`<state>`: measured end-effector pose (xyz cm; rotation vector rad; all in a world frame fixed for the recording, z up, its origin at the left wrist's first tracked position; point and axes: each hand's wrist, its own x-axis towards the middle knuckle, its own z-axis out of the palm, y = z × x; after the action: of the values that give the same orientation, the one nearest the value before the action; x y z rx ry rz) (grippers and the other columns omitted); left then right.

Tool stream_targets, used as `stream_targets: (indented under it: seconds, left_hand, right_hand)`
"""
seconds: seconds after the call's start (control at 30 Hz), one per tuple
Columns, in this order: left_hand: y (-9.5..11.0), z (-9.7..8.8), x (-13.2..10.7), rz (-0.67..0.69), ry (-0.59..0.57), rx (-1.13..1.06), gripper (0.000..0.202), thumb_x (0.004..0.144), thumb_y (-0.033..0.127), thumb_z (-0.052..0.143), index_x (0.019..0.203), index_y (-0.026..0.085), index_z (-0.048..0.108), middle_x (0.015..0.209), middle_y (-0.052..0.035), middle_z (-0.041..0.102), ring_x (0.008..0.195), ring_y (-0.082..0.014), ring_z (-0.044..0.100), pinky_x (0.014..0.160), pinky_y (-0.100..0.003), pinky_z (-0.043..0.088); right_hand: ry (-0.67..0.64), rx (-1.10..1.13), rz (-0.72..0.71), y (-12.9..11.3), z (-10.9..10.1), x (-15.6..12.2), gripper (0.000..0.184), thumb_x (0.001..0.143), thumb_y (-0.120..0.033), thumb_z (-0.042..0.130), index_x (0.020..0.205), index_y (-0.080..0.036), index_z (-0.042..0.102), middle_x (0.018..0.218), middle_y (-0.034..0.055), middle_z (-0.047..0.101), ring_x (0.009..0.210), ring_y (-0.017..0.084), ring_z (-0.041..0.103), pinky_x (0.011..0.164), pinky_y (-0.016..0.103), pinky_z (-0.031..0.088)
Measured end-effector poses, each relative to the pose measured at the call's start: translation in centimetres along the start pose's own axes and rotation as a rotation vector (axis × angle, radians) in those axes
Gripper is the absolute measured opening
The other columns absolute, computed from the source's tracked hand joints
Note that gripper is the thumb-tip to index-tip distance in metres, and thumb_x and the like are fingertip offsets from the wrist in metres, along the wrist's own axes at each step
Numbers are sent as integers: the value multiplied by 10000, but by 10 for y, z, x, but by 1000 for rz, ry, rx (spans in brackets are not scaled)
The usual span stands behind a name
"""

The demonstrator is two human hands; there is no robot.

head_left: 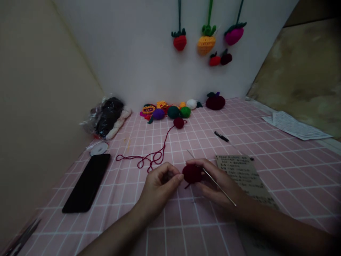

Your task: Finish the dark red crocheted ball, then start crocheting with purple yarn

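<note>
A dark red crochet piece (192, 173) sits between my two hands, with a short yarn tail poking out below it. My right hand (217, 181) is closed around its right side, and a thin metal crochet hook (220, 186) lies slantwise across that hand. The thumb and fingers of my left hand (162, 181) pinch together at the piece's left edge. Dark red yarn (157, 156) trails in loops on the table beyond my left hand, leading back to a small dark red yarn ball (178, 123).
Several coloured yarn balls (173, 112) line the wall beside a bag of yarn (110, 115). A black phone (87, 183) and scissors (23, 238) lie left. Right are a pen (221, 136), a written cardboard sheet (239, 170) and papers (293, 124). Crocheted fruits (206, 44) hang above.
</note>
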<state>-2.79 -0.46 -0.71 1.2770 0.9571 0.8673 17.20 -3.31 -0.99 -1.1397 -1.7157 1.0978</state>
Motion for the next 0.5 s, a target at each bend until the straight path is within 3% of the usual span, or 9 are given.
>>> stream_targets:
  seconds: [0.27,0.5]
  left_hand:
    - [-1,-3,4,-8,55,-71,230,818,388,664,798,177,576,623,38,508,549,-73,426,521,-198,319]
    - [-3,-2,6,-47,61,-113,218,821,371,654,869,181,560,654,41,512,562,-75,445,537,-201,336]
  right_hand:
    - [-74,185,106,-8,-4,-1,425,851,-154,565,1247,-306,527,1212,31,607,1115,217,583,959,391,458]
    - [-60,429,175,-2,-6,0,369,840,-236,626,1200,-313,612,1216,11,631,1117,216,578,937,356,460]
